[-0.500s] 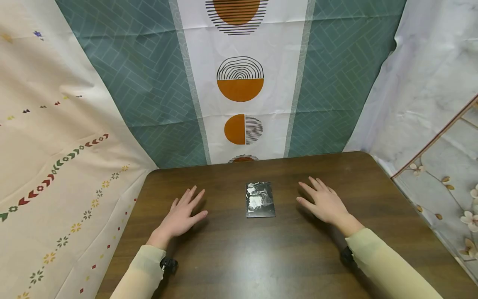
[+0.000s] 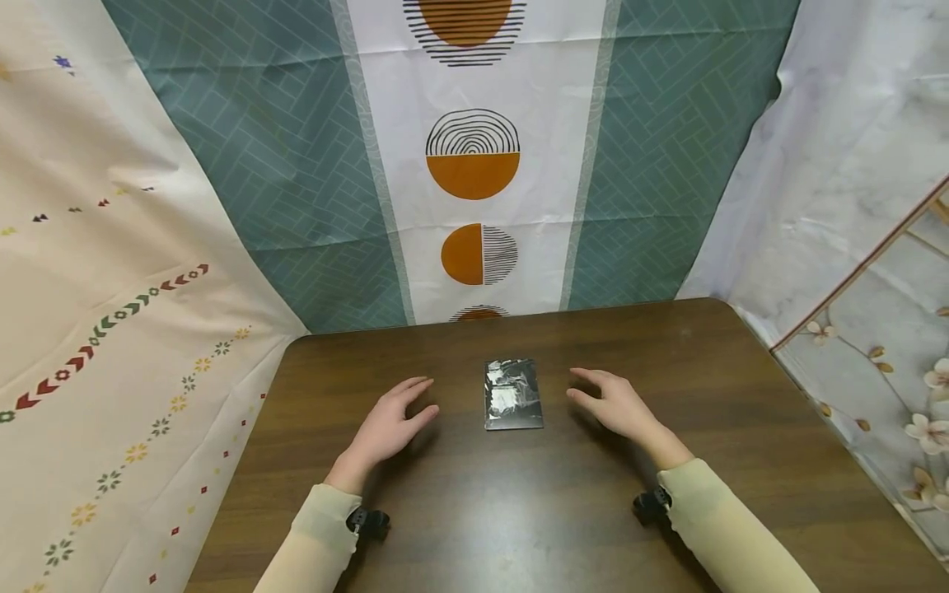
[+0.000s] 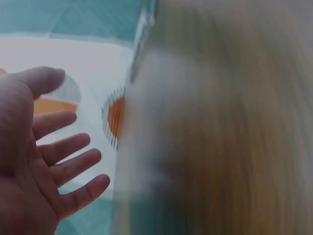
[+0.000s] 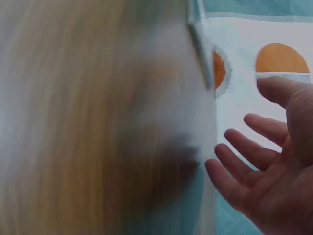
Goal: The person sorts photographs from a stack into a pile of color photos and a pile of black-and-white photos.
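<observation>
A flat, dark rectangular piece with a glossy, glare-streaked surface (image 2: 514, 394) lies on the brown wooden table (image 2: 511, 502); glare hides what it is. To its left, the left hand (image 2: 387, 428) hovers with thumb and fingers apart, pointing inward. On the other side the right hand (image 2: 621, 408) is held likewise, its fingertips nearer to the glossy piece. Neither hand touches it. In the left wrist view the palm and spread fingers (image 3: 73, 196) hold nothing. The right wrist view shows the right fingers (image 4: 234, 171) slightly bent, also with nothing in them.
Behind the table hangs a green and white cloth (image 2: 296, 165) with orange circles. A cream patterned cloth (image 2: 111, 329) borders the left side, and a pale floral cloth (image 2: 853, 288) the right. Each wrist wears a dark strapped device (image 2: 368, 522).
Both hands have moved inward toward the glossy piece and turned from palms down to more sideways. The head view has shifted slightly. The glossy piece stays in place on the table.
</observation>
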`<state>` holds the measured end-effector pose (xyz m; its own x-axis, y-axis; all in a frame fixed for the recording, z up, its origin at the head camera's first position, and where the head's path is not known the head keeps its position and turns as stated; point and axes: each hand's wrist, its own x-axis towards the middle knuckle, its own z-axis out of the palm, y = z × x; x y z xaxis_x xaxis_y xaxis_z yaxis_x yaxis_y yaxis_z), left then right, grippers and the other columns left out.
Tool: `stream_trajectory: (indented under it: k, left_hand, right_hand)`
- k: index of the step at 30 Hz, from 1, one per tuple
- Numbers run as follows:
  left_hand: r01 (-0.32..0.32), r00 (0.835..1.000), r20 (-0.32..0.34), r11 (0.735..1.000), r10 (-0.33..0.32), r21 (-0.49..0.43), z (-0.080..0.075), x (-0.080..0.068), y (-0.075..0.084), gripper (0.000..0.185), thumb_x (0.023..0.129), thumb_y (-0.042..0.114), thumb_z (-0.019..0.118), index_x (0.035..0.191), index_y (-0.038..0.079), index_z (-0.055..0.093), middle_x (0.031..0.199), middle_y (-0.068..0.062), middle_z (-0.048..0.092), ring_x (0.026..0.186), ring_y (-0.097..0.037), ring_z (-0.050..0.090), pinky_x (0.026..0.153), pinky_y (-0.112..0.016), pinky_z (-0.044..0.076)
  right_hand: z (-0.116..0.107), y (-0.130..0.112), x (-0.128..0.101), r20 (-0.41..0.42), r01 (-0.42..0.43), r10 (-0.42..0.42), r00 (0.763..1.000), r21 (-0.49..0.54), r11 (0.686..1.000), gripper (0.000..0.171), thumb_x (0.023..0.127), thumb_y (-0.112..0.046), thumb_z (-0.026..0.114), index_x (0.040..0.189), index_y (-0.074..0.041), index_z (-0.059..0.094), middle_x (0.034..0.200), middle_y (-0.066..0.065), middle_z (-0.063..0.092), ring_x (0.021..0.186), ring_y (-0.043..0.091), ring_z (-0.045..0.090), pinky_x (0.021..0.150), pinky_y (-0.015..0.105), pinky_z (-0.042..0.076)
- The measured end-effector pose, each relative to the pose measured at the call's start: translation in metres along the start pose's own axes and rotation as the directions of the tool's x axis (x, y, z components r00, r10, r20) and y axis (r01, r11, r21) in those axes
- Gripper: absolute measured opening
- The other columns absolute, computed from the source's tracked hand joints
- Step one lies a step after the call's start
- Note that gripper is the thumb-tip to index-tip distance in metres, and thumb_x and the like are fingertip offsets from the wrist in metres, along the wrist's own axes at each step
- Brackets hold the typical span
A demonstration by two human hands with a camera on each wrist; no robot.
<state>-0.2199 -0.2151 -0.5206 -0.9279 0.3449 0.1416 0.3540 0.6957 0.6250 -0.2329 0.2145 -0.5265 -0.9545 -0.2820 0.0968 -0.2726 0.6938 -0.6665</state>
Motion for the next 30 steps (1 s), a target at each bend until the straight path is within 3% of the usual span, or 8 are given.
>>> stream_trajectory:
  k: [5,9,13,19,26,30]
  left_hand:
    - [-0.001,0.999,-0.046,0.992,-0.005,-0.126,0.019,0.017,0.018,0.053,0.103,0.032,0.072,0.147,0.003,0.064,0.151,-0.014,0.059,0.141,-0.035,0.055,0.113,-0.057,0.044]
    - [0.045,0.997,-0.059,0.978,-0.058,-0.201,0.035,0.028,0.031,0.05,0.102,0.029,0.074,0.144,0.003,0.067,0.145,-0.014,0.064,0.13,-0.033,0.063,0.107,-0.054,0.05]
    - [0.128,0.986,-0.059,0.942,-0.154,-0.309,0.05,0.035,0.042,0.046,0.1,0.025,0.076,0.14,0.002,0.069,0.126,-0.014,0.072,0.108,-0.028,0.067,0.086,-0.044,0.056]
    - [0.219,0.961,-0.064,0.883,-0.268,-0.415,0.069,0.043,0.052,0.043,0.096,0.015,0.077,0.134,-0.006,0.071,0.1,-0.007,0.07,0.078,-0.016,0.061,0.063,-0.029,0.05]
    - [0.276,0.942,-0.033,0.83,-0.333,-0.485,0.086,0.05,0.058,0.051,0.093,0.013,0.078,0.135,-0.013,0.066,0.087,-0.004,0.066,0.063,-0.009,0.057,0.062,-0.026,0.047]
    - [0.287,0.936,-0.037,0.818,-0.351,-0.498,0.092,0.052,0.058,0.052,0.092,0.012,0.078,0.136,-0.013,0.066,0.083,-0.003,0.066,0.058,-0.007,0.055,0.061,-0.025,0.046]
  right_hand:
    - [0.014,-0.006,0.007,0.011,-0.034,0.033,0.999,0.097,0.995,0.062,0.105,-0.038,0.07,0.154,-0.002,0.057,0.152,0.021,0.059,0.142,0.044,0.052,0.112,0.063,0.041]
    - [0.026,-0.012,0.012,0.001,-0.05,0.05,0.999,0.133,0.99,0.064,0.103,-0.036,0.073,0.154,-0.001,0.057,0.15,0.02,0.06,0.141,0.043,0.053,0.113,0.061,0.042]
    - [0.036,-0.02,0.016,-0.009,-0.083,0.086,0.996,0.179,0.98,0.061,0.102,-0.032,0.075,0.151,0.0,0.058,0.144,0.019,0.065,0.133,0.04,0.06,0.109,0.058,0.047]
    - [0.048,-0.033,0.021,-0.047,-0.182,0.197,0.979,0.226,0.957,0.055,0.099,-0.024,0.077,0.146,0.002,0.063,0.125,0.015,0.074,0.114,0.033,0.067,0.096,0.05,0.055]
    - [0.058,-0.043,0.022,-0.049,-0.248,0.261,0.964,0.191,0.95,0.051,0.098,-0.021,0.077,0.141,0.005,0.066,0.115,0.012,0.075,0.112,0.033,0.067,0.099,0.052,0.053]
    - [0.061,-0.046,0.024,-0.056,-0.255,0.267,0.962,0.157,0.954,0.05,0.097,-0.021,0.078,0.138,0.005,0.069,0.107,0.008,0.075,0.108,0.032,0.067,0.1,0.053,0.052]
